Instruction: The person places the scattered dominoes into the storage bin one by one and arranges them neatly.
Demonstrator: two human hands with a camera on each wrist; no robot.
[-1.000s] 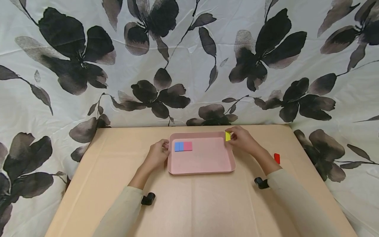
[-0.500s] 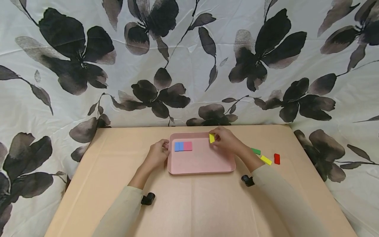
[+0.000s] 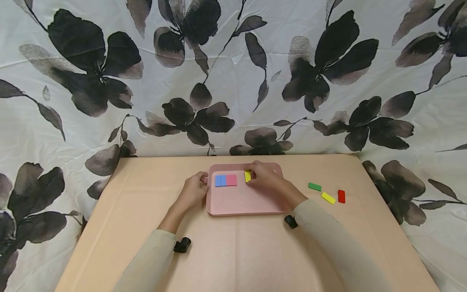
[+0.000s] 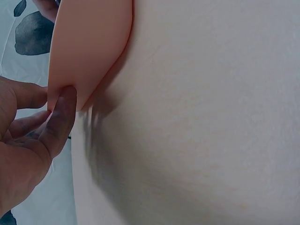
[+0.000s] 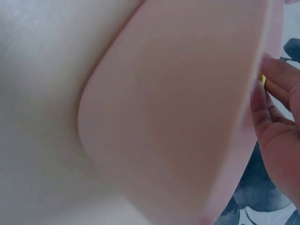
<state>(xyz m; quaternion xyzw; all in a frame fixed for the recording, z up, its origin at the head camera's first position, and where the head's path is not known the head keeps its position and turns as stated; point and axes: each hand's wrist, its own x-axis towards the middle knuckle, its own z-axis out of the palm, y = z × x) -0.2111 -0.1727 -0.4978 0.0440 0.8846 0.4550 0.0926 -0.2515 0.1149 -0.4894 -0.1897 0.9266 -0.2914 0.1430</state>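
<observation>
A pink tray (image 3: 226, 207) lies on the table, with blue tiles (image 3: 220, 181) and a pink tile (image 3: 231, 180) side by side in its upper left. My left hand (image 3: 194, 188) pinches the tray's left edge; in the left wrist view the thumb (image 4: 63, 115) presses on the outer wall. Over the tray, my right hand (image 3: 265, 178) pinches a small yellow block (image 3: 247, 176), just right of the pink tile. In the right wrist view the tray wall (image 5: 164, 112) hides most of that block, and only a sliver of yellow shows between the fingertips.
To the tray's right on the beige table (image 3: 233, 251) lie a green block (image 3: 315, 187), another yellow block (image 3: 328, 197) and a red block (image 3: 341, 196). A white floral cloth (image 3: 248, 81) hangs behind the table's far edge.
My right hand has moved left with the yellow block, from the tray's right edge to near the pink tile. The green and second yellow blocks have come into sight. My left hand stays put.
</observation>
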